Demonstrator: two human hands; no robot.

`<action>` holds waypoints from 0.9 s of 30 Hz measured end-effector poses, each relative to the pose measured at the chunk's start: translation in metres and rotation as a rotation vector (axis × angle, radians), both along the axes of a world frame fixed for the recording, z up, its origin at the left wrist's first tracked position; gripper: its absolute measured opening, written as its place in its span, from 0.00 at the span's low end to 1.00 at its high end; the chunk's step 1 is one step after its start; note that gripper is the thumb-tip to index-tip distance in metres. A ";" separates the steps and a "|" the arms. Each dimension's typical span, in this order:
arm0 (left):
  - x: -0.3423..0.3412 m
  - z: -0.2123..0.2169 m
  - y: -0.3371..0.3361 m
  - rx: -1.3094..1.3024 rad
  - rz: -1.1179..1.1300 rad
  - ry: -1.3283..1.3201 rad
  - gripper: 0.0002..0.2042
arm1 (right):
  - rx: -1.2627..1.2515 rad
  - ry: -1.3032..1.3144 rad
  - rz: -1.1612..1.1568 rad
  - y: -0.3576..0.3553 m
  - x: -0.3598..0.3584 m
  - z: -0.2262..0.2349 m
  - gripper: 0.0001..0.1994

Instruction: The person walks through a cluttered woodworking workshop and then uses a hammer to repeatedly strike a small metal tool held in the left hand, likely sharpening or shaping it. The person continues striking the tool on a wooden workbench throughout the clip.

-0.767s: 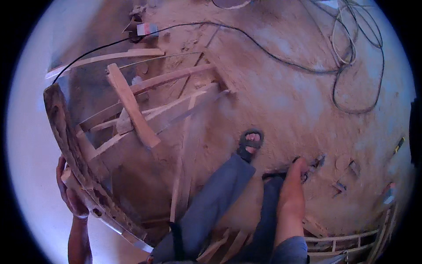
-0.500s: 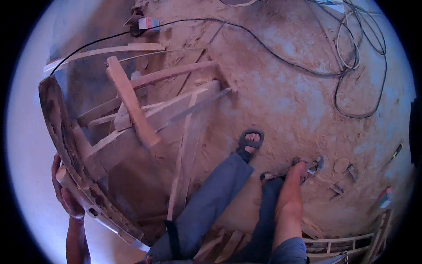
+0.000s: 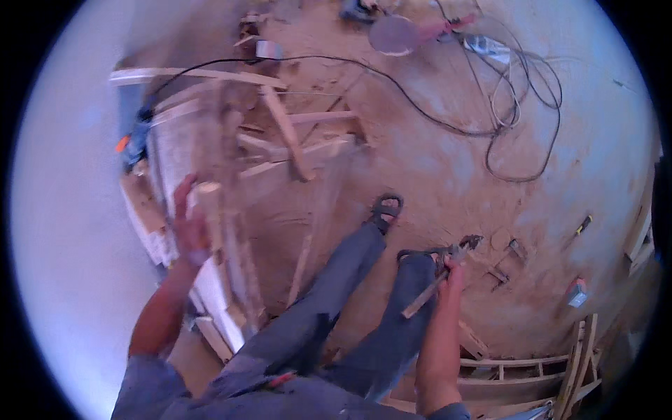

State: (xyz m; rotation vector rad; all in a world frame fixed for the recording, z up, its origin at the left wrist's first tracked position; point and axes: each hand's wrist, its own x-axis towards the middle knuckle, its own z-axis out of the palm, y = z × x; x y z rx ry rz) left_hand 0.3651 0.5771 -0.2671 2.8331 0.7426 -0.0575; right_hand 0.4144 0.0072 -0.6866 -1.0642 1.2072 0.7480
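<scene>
My left hand is smeared by motion. It appears closed on a dark curved plank, beside a round pale wooden end that juts out there. The plank is blurred too, and the hand covers part of it. Low at the right, next to my foot, my right hand is closed around a hammer-like tool. Its wooden handle slants down to the left, and its dark metal head sticks out beyond the fingers. The exact kind of tool is unclear.
Wooden beams lie beyond the plank. A blue power tool with an orange part rests at the left. Black cable crosses the floor. Hand tools, a small box and a slatted wooden frame are at the right.
The view has shifted. My left hand and the curved plank have moved right and up, uncovering the blue power tool. In my right hand the tool's wooden handle now shows, pointing down-left.
</scene>
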 end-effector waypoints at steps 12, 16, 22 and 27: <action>-0.028 0.011 -0.084 0.071 0.119 -0.042 0.34 | 0.146 -0.284 0.352 0.101 0.060 0.360 0.29; -0.033 0.005 -0.077 0.035 0.123 -0.072 0.33 | 0.212 -0.346 0.340 0.118 0.057 0.398 0.36; -0.051 -0.007 -0.055 0.082 0.016 -0.049 0.36 | 0.221 -0.449 0.270 0.160 0.049 0.460 0.32; -0.036 0.008 -0.067 -0.106 0.113 -0.005 0.38 | 0.201 -0.505 0.242 0.196 0.036 0.501 0.32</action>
